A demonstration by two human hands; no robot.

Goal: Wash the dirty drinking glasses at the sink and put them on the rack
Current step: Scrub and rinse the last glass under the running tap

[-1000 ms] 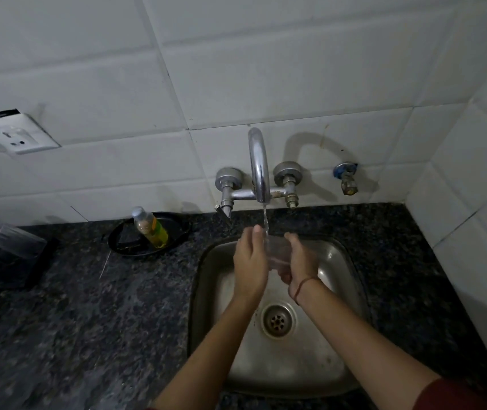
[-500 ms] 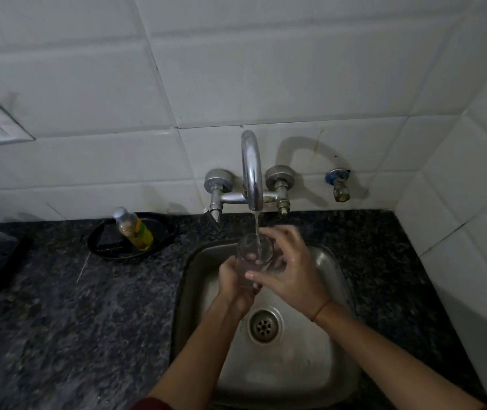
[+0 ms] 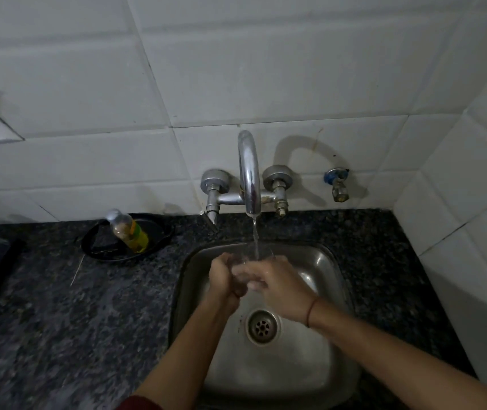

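Left hand [image 3: 223,276] grips the drinking glass [image 3: 263,258] at the sink's [image 3: 335,263] twelve o'clock, under the tap [image 3: 248,173] stream; right hand [image 3: 280,284] lies across it, clasp blurred, cannot tell. Rotate slowly, rinse inside, hold firmly
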